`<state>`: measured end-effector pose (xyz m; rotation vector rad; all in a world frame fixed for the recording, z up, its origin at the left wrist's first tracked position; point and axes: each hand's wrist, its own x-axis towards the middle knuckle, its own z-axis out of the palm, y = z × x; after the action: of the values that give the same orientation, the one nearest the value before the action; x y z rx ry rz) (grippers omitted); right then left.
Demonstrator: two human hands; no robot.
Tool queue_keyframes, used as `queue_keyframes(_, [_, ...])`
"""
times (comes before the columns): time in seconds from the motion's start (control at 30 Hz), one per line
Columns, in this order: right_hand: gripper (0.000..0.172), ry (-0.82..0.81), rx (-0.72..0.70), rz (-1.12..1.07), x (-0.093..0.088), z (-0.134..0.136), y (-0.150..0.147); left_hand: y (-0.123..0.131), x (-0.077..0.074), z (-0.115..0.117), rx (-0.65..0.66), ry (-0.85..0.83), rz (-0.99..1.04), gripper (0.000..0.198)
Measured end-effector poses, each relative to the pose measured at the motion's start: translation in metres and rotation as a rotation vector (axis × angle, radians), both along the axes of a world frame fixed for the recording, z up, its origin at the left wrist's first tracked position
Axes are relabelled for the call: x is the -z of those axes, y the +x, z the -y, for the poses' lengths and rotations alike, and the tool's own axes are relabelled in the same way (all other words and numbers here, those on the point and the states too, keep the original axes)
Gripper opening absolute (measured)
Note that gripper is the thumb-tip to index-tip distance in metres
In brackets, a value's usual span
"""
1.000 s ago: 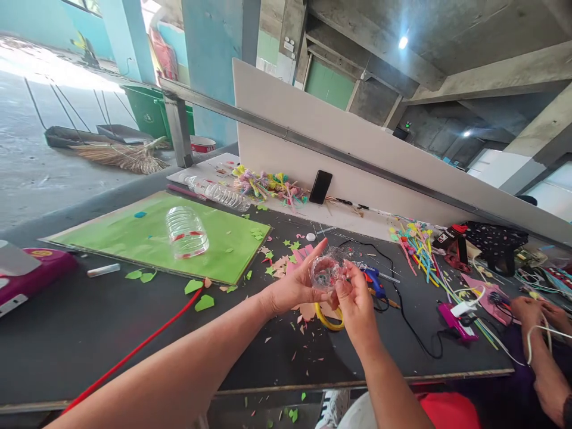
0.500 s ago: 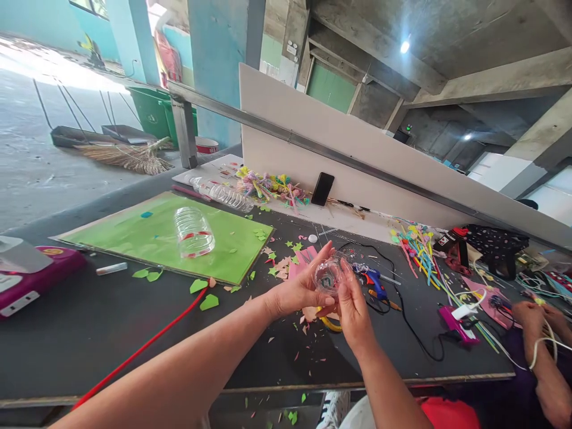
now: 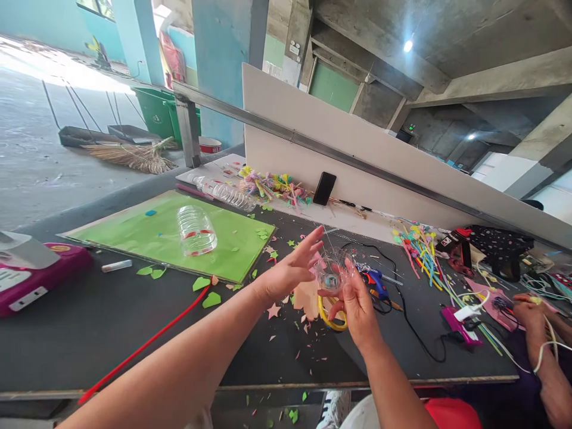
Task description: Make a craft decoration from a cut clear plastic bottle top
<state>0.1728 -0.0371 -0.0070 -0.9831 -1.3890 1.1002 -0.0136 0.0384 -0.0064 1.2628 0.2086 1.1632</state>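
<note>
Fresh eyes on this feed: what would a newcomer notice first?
Probably the bright green sheet on the left of the dark table, with a ribbed clear bottle on it. Then, mid-picture, the right hand holding a small clear plastic piece, the left hand spread beside it. Behind them, a black phone stands tilted before the white board.

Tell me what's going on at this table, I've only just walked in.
A person at a dark table is handling a clear plastic piece. The right hand grips it, while the left hand is open beside it, fingers spread; I can't tell whether it touches. A blue glue gun lies just past the right hand. Further left, a clear bottle section is on a green sheet. Another person's hands are busy at the right edge.
</note>
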Motion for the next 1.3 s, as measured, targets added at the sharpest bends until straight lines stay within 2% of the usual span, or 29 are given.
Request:
queue_keyframes(0.17, [0.065, 0.009, 0.021, 0.032, 0.004, -0.001, -0.001, -0.013, -0.018, -0.001, -0.192, 0.044, 0.019, 0.035])
queue_keyframes(0.23, [0.066, 0.020, 0.038, 0.061, 0.005, -0.001, -0.002, -0.017, -0.023, 0.002, -0.231, 0.078, 0.006, 0.024])
queue_keyframes(0.3, [0.067, 0.036, 0.051, 0.095, 0.005, -0.001, -0.003, -0.019, -0.026, 0.004, -0.232, 0.122, -0.052, 0.021])
queue_keyframes(0.43, [0.063, 0.068, 0.053, 0.185, 0.006, 0.000, 0.000, -0.021, -0.030, 0.003, -0.186, 0.164, -0.184, 0.025])
queue_keyframes(0.6, [0.064, 0.077, 0.099, 0.250, 0.010, 0.002, 0.003, -0.021, -0.035, 0.001, -0.044, 0.063, -0.312, 0.033])
queue_keyframes(0.73, [0.065, 0.022, 0.128, 0.155, 0.005, 0.004, -0.002, -0.020, -0.046, 0.005, -0.054, 0.069, -0.431, 0.033])
queue_keyframes(0.83, [0.068, -0.025, 0.119, 0.045, 0.000, 0.005, -0.008, -0.021, -0.049, 0.006, -0.082, 0.056, -0.452, 0.042])
queue_keyframes(0.93, [0.070, -0.032, 0.117, -0.020, -0.005, 0.006, -0.009, -0.023, -0.041, 0.005, -0.032, 0.059, -0.383, 0.057])
queue_keyframes(1.0, [0.070, -0.032, 0.121, -0.065, -0.006, 0.007, -0.009, -0.022, -0.029, 0.004, 0.059, 0.075, -0.322, 0.077])
queue_keyframes(1.07, [0.068, -0.047, 0.117, -0.129, -0.005, 0.008, -0.009, -0.014, -0.016, 0.004, 0.125, 0.084, -0.310, 0.097])
queue_keyframes(1.13, [0.066, -0.073, 0.100, -0.204, -0.004, 0.008, -0.009, -0.002, -0.005, 0.006, 0.122, 0.087, -0.309, 0.111])
queue_keyframes(1.2, [0.064, -0.096, 0.087, -0.259, -0.004, 0.008, -0.011, 0.009, 0.001, 0.008, 0.137, 0.033, -0.243, 0.110])
queue_keyframes(1.3, [0.067, -0.106, 0.077, -0.248, -0.008, 0.006, -0.011, 0.016, -0.002, 0.008, 0.201, -0.034, -0.200, 0.094])
